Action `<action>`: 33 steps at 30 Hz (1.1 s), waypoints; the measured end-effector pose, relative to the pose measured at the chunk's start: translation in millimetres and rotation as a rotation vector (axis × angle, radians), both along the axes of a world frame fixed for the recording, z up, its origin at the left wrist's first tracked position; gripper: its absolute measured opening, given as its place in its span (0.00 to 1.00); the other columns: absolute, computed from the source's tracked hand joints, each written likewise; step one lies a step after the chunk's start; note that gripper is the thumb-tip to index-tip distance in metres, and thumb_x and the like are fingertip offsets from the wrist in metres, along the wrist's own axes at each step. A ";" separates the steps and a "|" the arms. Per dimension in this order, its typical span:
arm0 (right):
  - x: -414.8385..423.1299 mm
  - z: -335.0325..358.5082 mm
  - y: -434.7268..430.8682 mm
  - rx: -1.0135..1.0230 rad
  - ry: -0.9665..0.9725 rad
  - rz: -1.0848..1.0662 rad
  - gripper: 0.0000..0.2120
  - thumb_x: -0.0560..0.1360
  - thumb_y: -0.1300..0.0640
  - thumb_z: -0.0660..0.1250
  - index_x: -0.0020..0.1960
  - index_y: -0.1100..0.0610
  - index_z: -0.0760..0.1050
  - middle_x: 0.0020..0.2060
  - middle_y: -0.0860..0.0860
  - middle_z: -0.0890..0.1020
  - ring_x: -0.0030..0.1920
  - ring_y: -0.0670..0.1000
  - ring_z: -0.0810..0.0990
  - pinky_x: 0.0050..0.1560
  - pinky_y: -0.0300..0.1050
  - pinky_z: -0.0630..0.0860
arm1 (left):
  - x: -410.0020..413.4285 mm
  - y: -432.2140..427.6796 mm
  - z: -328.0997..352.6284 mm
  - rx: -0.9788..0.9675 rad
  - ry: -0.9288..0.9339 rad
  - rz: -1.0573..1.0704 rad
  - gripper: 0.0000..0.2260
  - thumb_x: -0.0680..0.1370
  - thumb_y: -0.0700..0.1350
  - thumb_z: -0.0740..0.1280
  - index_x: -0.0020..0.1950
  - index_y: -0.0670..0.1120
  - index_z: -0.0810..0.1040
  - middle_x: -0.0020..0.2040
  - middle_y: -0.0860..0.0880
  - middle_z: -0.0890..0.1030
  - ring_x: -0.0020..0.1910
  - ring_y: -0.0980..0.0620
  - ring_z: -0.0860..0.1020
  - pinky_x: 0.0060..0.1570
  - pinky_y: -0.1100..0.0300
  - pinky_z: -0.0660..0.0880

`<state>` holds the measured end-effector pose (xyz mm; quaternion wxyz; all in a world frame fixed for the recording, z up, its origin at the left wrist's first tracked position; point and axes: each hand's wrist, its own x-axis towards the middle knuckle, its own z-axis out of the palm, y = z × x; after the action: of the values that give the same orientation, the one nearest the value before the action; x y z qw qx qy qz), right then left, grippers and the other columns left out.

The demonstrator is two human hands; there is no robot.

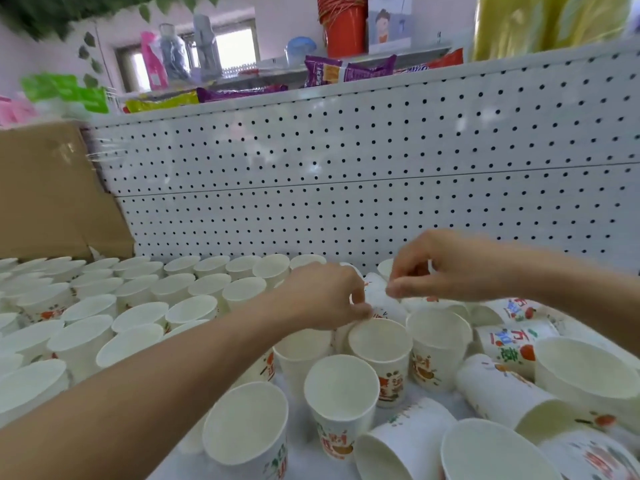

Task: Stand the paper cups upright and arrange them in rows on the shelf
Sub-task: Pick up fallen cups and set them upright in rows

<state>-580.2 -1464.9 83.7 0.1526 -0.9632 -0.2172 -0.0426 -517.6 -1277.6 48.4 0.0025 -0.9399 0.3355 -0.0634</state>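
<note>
The shelf (300, 457) was backed by a perforated panel (346, 168), and a box (45, 188) was set at its left end. The left part was filled with rows (138, 299) of upright cups, packed rim to rim up to the panel. To the right, loose cups (502, 386) were scattered, several lying on their sides and a few already stood up but not aligned.

The left hand (325, 296) and right hand (446, 265) were brought close together at the back, just past the end of the rows. A tilted cup (377, 289) was held between them, near the panel. It was pinched by the right hand's curled fingertips. The left hand's fingers were curled against its other end, but whether they gripped or merely touched it could not be told (the frame was blurred there).

The cups were judged to be very light, thin-walled and easily dented, so only a gentle pinch would be needed. The rolled rim was judged the stiffest part and the best place to be held, or the wall just below it. Being so light, neighbours could easily be knocked over if brushed, so each cup would best be lowered straight down into its place.
</note>
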 end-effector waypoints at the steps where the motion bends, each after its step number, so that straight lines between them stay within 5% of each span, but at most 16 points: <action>1: 12.4 -0.5 -0.9 0.006 -0.045 -0.033 0.15 0.75 0.44 0.66 0.42 0.56 0.82 0.38 0.55 0.81 0.35 0.52 0.76 0.37 0.47 0.74 | 2.4 0.6 0.7 -0.011 -0.003 -0.009 0.11 0.77 0.55 0.63 0.53 0.53 0.81 0.47 0.55 0.80 0.46 0.50 0.78 0.48 0.51 0.78; 3: 37.8 -6.9 1.0 -0.032 -0.082 -0.106 0.14 0.76 0.46 0.65 0.44 0.56 0.81 0.42 0.55 0.81 0.42 0.55 0.79 0.44 0.51 0.77 | 6.1 3.9 1.9 0.011 0.013 -0.031 0.10 0.77 0.53 0.63 0.54 0.54 0.81 0.49 0.55 0.81 0.47 0.51 0.79 0.48 0.52 0.78; 6: 69.9 -19.9 11.5 -0.178 -0.104 -0.184 0.11 0.77 0.46 0.63 0.49 0.51 0.80 0.51 0.48 0.78 0.57 0.52 0.72 0.54 0.53 0.74 | 9.4 9.2 -0.2 0.031 0.080 -0.047 0.16 0.74 0.63 0.65 0.55 0.55 0.79 0.50 0.57 0.81 0.48 0.55 0.79 0.48 0.54 0.78; 9: 87.9 -28.3 21.8 -0.337 -0.088 -0.264 0.13 0.78 0.45 0.62 0.50 0.53 0.78 0.50 0.48 0.70 0.52 0.51 0.67 0.50 0.46 0.67 | 11.1 8.6 -4.6 0.059 0.051 -0.042 0.19 0.72 0.66 0.66 0.51 0.54 0.80 0.48 0.56 0.82 0.46 0.53 0.79 0.45 0.54 0.78; 12: 100.6 -31.2 26.1 -0.441 -0.021 -0.329 0.18 0.78 0.42 0.60 0.36 0.54 0.68 0.47 0.50 0.68 0.58 0.53 0.66 0.48 0.47 0.64 | 13.0 9.2 -3.1 0.047 -0.017 -0.057 0.08 0.73 0.55 0.70 0.46 0.52 0.80 0.46 0.53 0.82 0.45 0.51 0.79 0.44 0.54 0.78; 16: 108.0 -28.1 28.1 -0.536 -0.019 -0.389 0.20 0.78 0.41 0.58 0.34 0.54 0.64 0.46 0.52 0.67 0.62 0.54 0.64 0.58 0.51 0.67 | 26.4 20.5 1.8 -0.036 -0.084 -0.028 0.02 0.72 0.47 0.68 0.43 0.50 0.79 0.40 0.53 0.80 0.42 0.51 0.78 0.44 0.53 0.78; 22: 111.7 -32.6 29.7 -0.629 -0.034 -0.436 0.22 0.78 0.38 0.55 0.52 0.55 0.74 0.59 0.55 0.72 0.64 0.56 0.63 0.59 0.51 0.65 | 42.9 31.1 2.7 -0.047 0.089 -0.018 0.05 0.73 0.49 0.70 0.47 0.54 0.84 0.39 0.57 0.81 0.41 0.56 0.80 0.45 0.54 0.80; 26: 112.3 -38.3 30.0 -0.556 0.077 -0.509 0.27 0.76 0.32 0.53 0.52 0.55 0.74 0.62 0.55 0.71 0.67 0.55 0.61 0.58 0.51 0.65 | 53.7 26.5 11.6 -0.135 0.165 -0.043 0.07 0.77 0.50 0.67 0.46 0.51 0.85 0.40 0.56 0.84 0.41 0.55 0.81 0.48 0.52 0.80; 29: 112.5 -42.2 28.9 -0.348 0.203 -0.535 0.23 0.75 0.33 0.57 0.40 0.54 0.66 0.49 0.52 0.72 0.64 0.53 0.64 0.50 0.49 0.67 | 78.1 18.9 21.6 -0.208 0.086 -0.030 0.10 0.81 0.45 0.63 0.58 0.50 0.82 0.53 0.54 0.83 0.52 0.55 0.79 0.57 0.53 0.76; 33: 112.3 -39.4 33.6 -0.200 0.273 -0.524 0.19 0.77 0.40 0.61 0.38 0.54 0.66 0.39 0.50 0.68 0.60 0.53 0.63 0.50 0.47 0.66 | 103.3 -0.2 7.4 -0.070 0.166 -0.034 0.17 0.82 0.39 0.58 0.70 0.50 0.72 0.67 0.51 0.75 0.63 0.51 0.74 0.61 0.58 0.71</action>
<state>-467.9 -1431.3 44.3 0.0688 -0.9934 0.0579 0.0710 -414.3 -1277.8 55.8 -0.0591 -0.9357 0.3479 0.0029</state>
